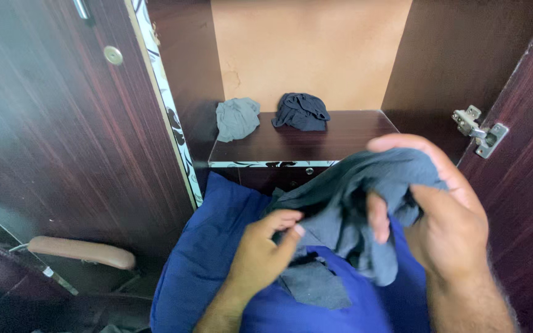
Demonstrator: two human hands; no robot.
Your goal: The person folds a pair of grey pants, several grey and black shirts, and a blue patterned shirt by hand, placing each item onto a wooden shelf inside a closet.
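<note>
Here, the grey-blue garment (347,209) hangs just in front of the wardrobe shelf (316,145), above the blue cushion (211,259). The right hand (448,225) clamps its upper fold, fingers closed over it; the left hand (263,250) pinches its lower edge.

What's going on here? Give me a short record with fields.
place: open dark wood wardrobe
left hand: pinches the grey garment
right hand: grips the same garment from above
under the hands: blue bag
shelf: light grey cloth and dark cloth, bunched, apart
right door: metal hinge
</note>
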